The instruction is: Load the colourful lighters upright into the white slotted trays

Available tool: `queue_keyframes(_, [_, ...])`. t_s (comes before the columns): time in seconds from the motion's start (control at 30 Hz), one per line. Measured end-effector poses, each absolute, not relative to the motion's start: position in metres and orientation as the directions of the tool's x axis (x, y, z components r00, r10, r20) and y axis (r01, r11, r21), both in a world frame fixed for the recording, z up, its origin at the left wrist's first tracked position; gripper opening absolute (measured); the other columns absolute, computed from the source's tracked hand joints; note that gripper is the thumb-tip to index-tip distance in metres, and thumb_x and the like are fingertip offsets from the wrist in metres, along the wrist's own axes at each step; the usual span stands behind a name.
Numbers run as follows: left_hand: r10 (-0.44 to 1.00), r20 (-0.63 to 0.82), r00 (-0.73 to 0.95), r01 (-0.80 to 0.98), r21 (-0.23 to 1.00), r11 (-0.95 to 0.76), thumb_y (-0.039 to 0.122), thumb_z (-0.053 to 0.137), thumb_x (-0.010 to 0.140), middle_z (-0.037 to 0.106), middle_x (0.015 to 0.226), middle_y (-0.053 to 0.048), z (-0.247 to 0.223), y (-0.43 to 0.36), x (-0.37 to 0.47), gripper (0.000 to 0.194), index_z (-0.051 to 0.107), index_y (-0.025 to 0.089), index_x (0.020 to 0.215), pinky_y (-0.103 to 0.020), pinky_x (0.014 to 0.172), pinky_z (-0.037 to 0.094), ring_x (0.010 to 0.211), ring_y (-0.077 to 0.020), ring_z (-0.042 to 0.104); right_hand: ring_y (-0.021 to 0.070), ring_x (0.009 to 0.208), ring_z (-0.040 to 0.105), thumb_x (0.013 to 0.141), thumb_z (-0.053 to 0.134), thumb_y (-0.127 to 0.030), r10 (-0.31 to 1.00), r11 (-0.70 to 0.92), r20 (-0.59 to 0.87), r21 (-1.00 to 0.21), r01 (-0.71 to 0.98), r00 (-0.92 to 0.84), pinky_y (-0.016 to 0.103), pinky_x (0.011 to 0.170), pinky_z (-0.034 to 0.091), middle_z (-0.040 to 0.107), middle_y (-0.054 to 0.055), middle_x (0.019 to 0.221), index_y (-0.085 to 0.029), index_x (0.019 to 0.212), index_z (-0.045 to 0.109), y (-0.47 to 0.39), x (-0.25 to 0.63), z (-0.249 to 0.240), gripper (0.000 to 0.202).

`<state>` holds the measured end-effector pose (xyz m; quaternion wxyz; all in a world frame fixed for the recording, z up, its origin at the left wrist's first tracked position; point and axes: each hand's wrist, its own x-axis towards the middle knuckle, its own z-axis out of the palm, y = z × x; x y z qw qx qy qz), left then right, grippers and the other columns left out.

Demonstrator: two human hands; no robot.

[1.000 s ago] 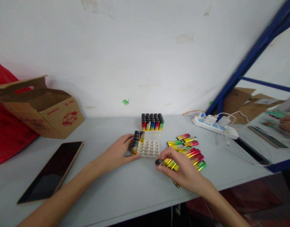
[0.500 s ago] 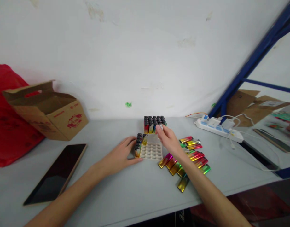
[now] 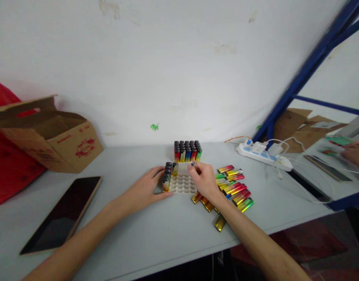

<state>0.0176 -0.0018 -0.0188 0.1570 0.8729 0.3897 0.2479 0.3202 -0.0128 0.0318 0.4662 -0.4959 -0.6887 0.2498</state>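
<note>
A pale tray (image 3: 183, 184) with rows of round holes lies on the table. Black-topped lighters (image 3: 167, 175) stand along its left side, and one more yellow lighter (image 3: 175, 170) is upright beside them. My left hand (image 3: 148, 184) grips the tray's left side, thumb at the front corner and fingers against the lighters. Over the tray's right part, my right hand (image 3: 205, 178) pinches a lighter (image 3: 193, 164); only its dark end shows, the rest being hidden by my fingers. To the right, a pile of shiny coloured lighters (image 3: 238, 189) lies flat, partly under my right forearm.
Behind the tray stands a block of upright lighters (image 3: 188, 152). Leftward are a tablet (image 3: 62, 212), an open cardboard box (image 3: 71, 144) and a red bag (image 3: 18, 168). A power strip (image 3: 264, 156) with cables lies right, near a blue frame (image 3: 280, 113). Another person's hand (image 3: 356, 154) shows far right.
My right hand has turned and come lower toward the tray, with the pinched lighter's dark end now showing. My left hand keeps its place on the tray. The view has shifted slightly.
</note>
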Motion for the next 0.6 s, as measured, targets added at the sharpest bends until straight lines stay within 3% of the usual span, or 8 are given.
queue_keyframes(0.13, [0.753, 0.323, 0.573, 0.593, 0.471, -0.653, 0.077, 0.093, 0.113, 0.081, 0.179, -0.018, -0.0183, -0.0025, 0.0182, 0.079, 0.080, 0.028, 0.174, -0.060, 0.148, 0.063, 0.166, -0.0464, 0.078, 0.0183, 0.065, 0.045, 0.115, 0.062, -0.070, 0.910, 0.405, 0.401, -0.801, 0.441, -0.108, 0.033, 0.067, 0.037, 0.047, -0.007, 0.066, -0.033, 0.081, 0.047, -0.0168, 0.3176, 0.0325, 0.052])
queue_keyframes(0.3, [0.765, 0.318, 0.559, 0.606, 0.473, -0.640, 0.079, 0.094, 0.112, 0.080, 0.180, -0.019, -0.0194, -0.0030, 0.0186, 0.082, 0.080, 0.027, 0.174, -0.061, 0.147, 0.064, 0.166, -0.0478, 0.079, 0.0241, 0.078, 0.065, 0.127, 0.060, -0.060, 0.868, 0.492, 0.458, -0.742, 0.456, -0.192, 0.035, 0.081, 0.056, 0.068, -0.002, 0.085, -0.030, 0.110, 0.067, -0.0151, 0.3181, 0.0295, 0.035])
queue_keyframes(0.47, [0.767, 0.309, 0.563, 0.606, 0.476, -0.637, 0.078, 0.094, 0.112, 0.080, 0.180, -0.018, -0.0198, -0.0032, 0.0181, 0.081, 0.080, 0.028, 0.174, -0.060, 0.150, 0.061, 0.169, -0.0471, 0.076, 0.0276, 0.096, 0.073, 0.132, 0.063, -0.059, 0.783, 0.617, 0.558, -0.644, 0.452, -0.275, 0.039, 0.091, 0.064, 0.077, 0.009, 0.104, -0.028, 0.105, 0.077, -0.0132, 0.3207, 0.0262, 0.044])
queue_keyframes(0.6, [0.775, 0.297, 0.558, 0.609, 0.488, -0.626, 0.078, 0.094, 0.112, 0.079, 0.182, -0.020, -0.0192, -0.0037, 0.0181, 0.082, 0.080, 0.027, 0.175, -0.061, 0.149, 0.061, 0.169, -0.0476, 0.076, 0.0259, 0.089, 0.070, 0.131, 0.069, -0.063, 0.812, 0.581, 0.500, -0.651, 0.489, -0.301, 0.037, 0.088, 0.061, 0.074, 0.005, 0.091, -0.028, 0.094, 0.073, -0.0124, 0.3214, 0.0262, 0.051])
